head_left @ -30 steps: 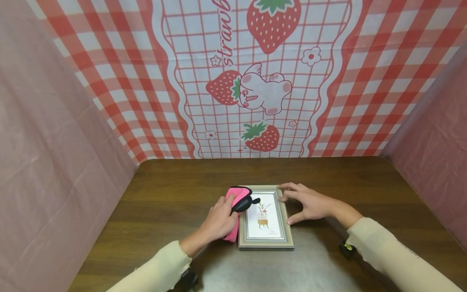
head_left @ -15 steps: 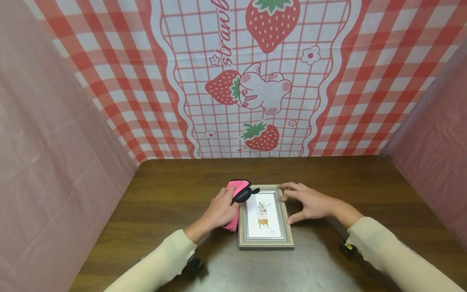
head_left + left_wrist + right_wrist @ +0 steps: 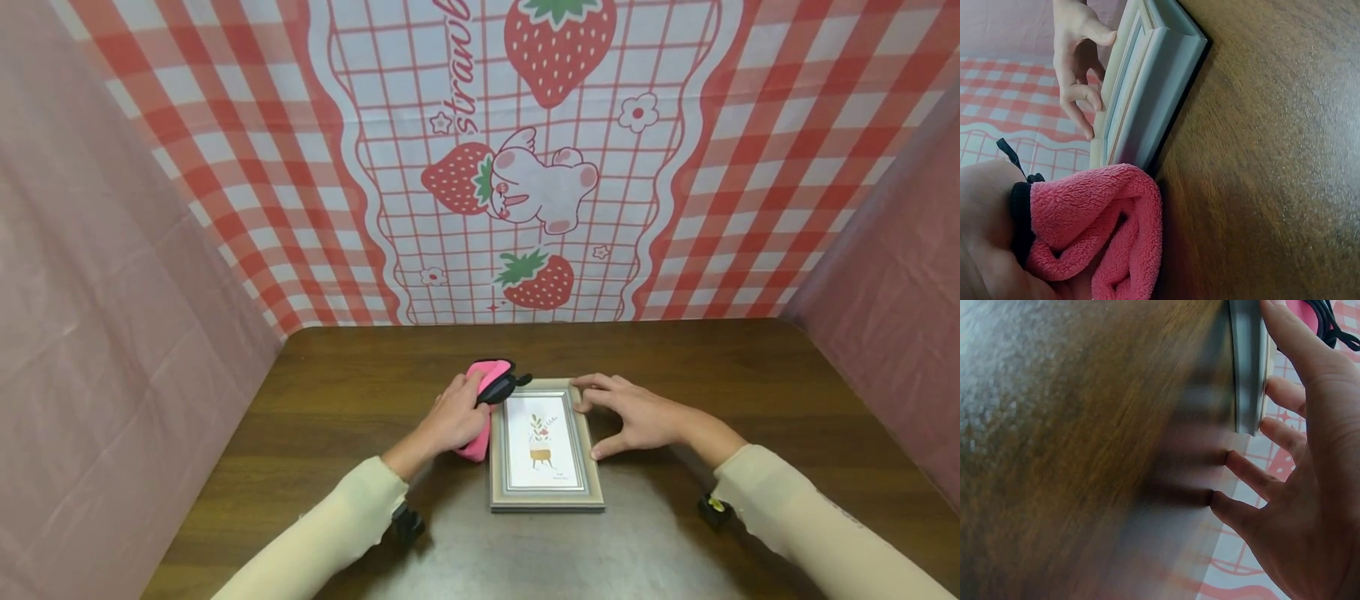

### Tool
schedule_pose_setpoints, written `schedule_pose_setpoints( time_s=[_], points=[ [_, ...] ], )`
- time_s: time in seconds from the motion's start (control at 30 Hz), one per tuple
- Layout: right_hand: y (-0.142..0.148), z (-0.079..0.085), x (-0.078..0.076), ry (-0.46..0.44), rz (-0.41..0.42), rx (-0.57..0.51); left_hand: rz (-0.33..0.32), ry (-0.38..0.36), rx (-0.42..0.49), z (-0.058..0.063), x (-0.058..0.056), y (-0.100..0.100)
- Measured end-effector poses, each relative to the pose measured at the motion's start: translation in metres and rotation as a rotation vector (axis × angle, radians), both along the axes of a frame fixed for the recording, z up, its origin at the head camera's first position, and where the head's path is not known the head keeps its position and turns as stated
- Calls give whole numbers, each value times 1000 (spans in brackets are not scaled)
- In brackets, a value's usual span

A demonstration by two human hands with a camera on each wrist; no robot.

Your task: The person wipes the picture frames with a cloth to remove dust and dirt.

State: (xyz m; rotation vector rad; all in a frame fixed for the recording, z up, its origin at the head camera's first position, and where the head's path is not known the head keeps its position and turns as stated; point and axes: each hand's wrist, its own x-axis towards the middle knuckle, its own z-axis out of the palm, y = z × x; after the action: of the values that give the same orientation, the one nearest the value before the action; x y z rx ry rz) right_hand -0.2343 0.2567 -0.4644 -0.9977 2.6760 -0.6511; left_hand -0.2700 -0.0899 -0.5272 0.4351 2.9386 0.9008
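A picture frame with a pale silvery border and a potted-flower print lies face up on the wooden table. My left hand grips a folded pink fleecy cloth with black edging and a black loop. The cloth lies along the frame's left side, its black part overlapping the upper left corner in the head view. On the other side, my right hand touches the frame's right edge with thumb and spread fingertips. In the right wrist view, its last two fingertips are down on the table beyond the frame.
The dark wooden table extends around the frame. Behind it hangs a red-and-white checked strawberry cloth. Pink fabric walls stand at both sides. Black wrist devices sit below the sleeves.
My left hand has slid the pink cloth along the frame's left side toward the back of the table. My right hand and the frame have stayed in place.
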Motion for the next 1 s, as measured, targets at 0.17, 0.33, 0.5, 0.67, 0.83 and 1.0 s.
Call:
schedule_pose_setpoints(
  time_s=[0.17, 0.33, 0.5, 0.67, 0.83, 1.0],
  points=[
    [0, 0, -1, 5, 2, 3, -9, -1, 3, -1, 0, -1],
    [0, 1, 0, 6, 1, 2, -18, -12, 22, 0, 0, -3],
    [-1, 3, 1, 4, -2, 1, -49, -49, 63, 24, 16, -4],
    [-2, 4, 1, -1, 0, 11, -44, -108, 106, 71, 52, 1],
    [-2, 7, -2, 16, 18, 25, -45, -85, 81, 77, 65, 2],
    [-1, 7, -3, 40, 42, 26, -60, -57, 82, 31, 45, -7]
  ],
)
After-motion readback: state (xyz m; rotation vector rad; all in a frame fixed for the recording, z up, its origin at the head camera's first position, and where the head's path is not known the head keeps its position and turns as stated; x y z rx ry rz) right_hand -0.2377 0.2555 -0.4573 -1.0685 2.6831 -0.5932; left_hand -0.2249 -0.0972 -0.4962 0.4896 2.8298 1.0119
